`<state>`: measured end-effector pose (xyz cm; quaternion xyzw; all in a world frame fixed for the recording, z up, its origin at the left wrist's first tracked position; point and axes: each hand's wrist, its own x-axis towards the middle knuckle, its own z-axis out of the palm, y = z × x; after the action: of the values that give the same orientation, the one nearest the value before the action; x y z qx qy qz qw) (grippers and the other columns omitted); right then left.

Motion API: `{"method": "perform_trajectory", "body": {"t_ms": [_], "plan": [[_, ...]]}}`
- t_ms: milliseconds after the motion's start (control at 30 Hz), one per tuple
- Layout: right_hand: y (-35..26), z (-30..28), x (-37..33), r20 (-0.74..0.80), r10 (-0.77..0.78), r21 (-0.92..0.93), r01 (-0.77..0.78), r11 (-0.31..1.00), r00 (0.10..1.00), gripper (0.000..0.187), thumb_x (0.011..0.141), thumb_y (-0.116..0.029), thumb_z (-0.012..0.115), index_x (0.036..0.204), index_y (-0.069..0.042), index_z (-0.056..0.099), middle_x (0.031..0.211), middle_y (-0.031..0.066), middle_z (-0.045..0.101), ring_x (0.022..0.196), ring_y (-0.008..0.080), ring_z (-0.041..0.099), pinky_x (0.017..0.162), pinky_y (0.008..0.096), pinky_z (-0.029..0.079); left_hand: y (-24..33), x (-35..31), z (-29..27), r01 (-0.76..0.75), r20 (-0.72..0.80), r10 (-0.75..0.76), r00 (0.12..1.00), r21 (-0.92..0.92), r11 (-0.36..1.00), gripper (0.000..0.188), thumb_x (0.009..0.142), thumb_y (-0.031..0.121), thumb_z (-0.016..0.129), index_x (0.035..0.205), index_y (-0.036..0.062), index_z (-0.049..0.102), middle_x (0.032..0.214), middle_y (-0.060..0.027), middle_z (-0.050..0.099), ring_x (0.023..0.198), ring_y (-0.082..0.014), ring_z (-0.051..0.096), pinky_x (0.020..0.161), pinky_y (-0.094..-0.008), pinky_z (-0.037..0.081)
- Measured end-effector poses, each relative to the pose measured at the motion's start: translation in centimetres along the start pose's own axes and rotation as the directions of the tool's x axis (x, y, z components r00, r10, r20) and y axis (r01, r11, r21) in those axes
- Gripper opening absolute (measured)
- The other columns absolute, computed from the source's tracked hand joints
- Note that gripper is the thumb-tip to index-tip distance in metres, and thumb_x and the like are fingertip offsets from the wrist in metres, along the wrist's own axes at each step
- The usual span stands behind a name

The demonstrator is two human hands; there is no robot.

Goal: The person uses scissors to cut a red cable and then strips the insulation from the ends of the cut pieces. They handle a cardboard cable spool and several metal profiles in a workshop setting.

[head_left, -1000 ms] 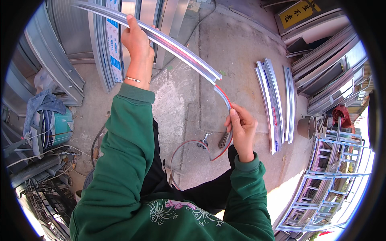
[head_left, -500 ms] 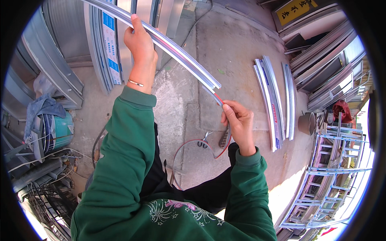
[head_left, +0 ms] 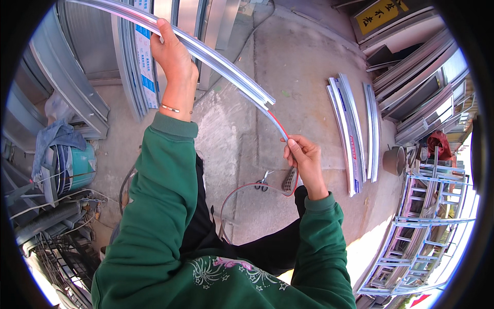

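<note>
We hold one long aluminium profile (head_left: 216, 59) aloft over the concrete floor (head_left: 303, 67); our left hand (head_left: 172, 51) has its grip closed around the middle of it; our right hand (head_left: 303, 157) pinches one red-and-grey sealing strip (head_left: 278, 123) that leaves the profile's end and loops down; one pair of scissors (head_left: 263, 180) lies on the floor below; about four more profiles (head_left: 355, 129) lie to the right; one teal bucket (head_left: 77, 165) sits left, contents unclear.

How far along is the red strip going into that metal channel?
Done: the strip's upper end already sits in the metal channel, held up by the left hand. In hand: the right hand feeds the red strip at the channel's end. Left: a long loop reaches the ground by the scissors.
</note>
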<state>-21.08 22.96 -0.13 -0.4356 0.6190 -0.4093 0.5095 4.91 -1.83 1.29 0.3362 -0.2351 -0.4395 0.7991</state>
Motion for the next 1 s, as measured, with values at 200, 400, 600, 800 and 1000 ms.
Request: {"method": "perform_trajectory", "body": {"t_ms": [200, 400, 600, 800, 1000], "plan": [[0.7, 1.7, 1.3, -0.004, -0.154, 0.029, 0.154, 0.988, 0.988, 0.022, 0.109, -0.012, 0.057, 0.116, 0.002, 0.072, 0.079, 0.0013, 0.068, 0.061, 0.0027, 0.052, 0.053, 0.0189, 0.036, -2.3, -3.3, 1.5, 0.125, 0.131, -0.122, 0.984, -0.016, 0.992, 0.040, 0.107, 0.047, 0.059, 0.108, 0.0076, 0.050, 0.094, -0.0082, 0.058, 0.081, -0.0188, 0.062, 0.075, -0.0365, 0.057], [0.7, 0.3, 0.0, 0.027, -0.024, 0.036, 0.023, 0.999, 0.999, 0.023, 0.109, -0.012, 0.056, 0.115, 0.002, 0.074, 0.080, 0.0020, 0.069, 0.060, 0.0025, 0.051, 0.053, 0.0187, 0.036, -1.4, -1.0, 0.8, 0.060, 0.112, -0.054, 0.992, -0.053, 0.997, 0.034, 0.109, 0.042, 0.059, 0.105, 0.0095, 0.050, 0.086, -0.0044, 0.054, 0.076, -0.0159, 0.056, 0.075, -0.0347, 0.054], [0.8, 0.9, 1.3, 0.028, -0.134, -0.011, 0.134, 0.991, 0.991, 0.024, 0.109, -0.012, 0.056, 0.115, 0.003, 0.073, 0.080, 0.0026, 0.070, 0.060, 0.0031, 0.052, 0.054, 0.0185, 0.039, -2.7, -2.4, 1.0, 0.109, 0.114, -0.103, 0.988, -0.048, 0.993, 0.039, 0.106, 0.046, 0.063, 0.102, 0.0100, 0.049, 0.087, -0.0051, 0.055, 0.077, -0.0168, 0.058, 0.072, -0.0343, 0.054], [0.9, 0.6, 0.0, 0.051, -0.032, -0.002, 0.032, 0.999, 0.998, 0.022, 0.107, -0.009, 0.058, 0.117, 0.004, 0.071, 0.086, 0.0040, 0.073, 0.061, 0.0051, 0.051, 0.056, 0.0214, 0.042, -2.4, -1.2, 0.8, 0.089, 0.121, -0.084, 0.989, -0.038, 0.995, 0.038, 0.105, 0.045, 0.064, 0.103, 0.0097, 0.049, 0.087, -0.0058, 0.056, 0.077, -0.0177, 0.059, 0.073, -0.0343, 0.054], [0.9, 1.0, 0.7, 0.013, -0.104, -0.008, 0.104, 0.995, 0.994, 0.023, 0.109, -0.013, 0.058, 0.116, 0.004, 0.072, 0.086, 0.0060, 0.074, 0.059, 0.0042, 0.054, 0.052, 0.0198, 0.041, -2.5, -1.6, 0.3, 0.149, 0.135, -0.138, 0.981, -0.073, 0.986, 0.035, 0.107, 0.042, 0.063, 0.104, 0.0082, 0.051, 0.087, -0.0064, 0.056, 0.076, -0.0186, 0.059, 0.073, -0.0353, 0.055]]}}
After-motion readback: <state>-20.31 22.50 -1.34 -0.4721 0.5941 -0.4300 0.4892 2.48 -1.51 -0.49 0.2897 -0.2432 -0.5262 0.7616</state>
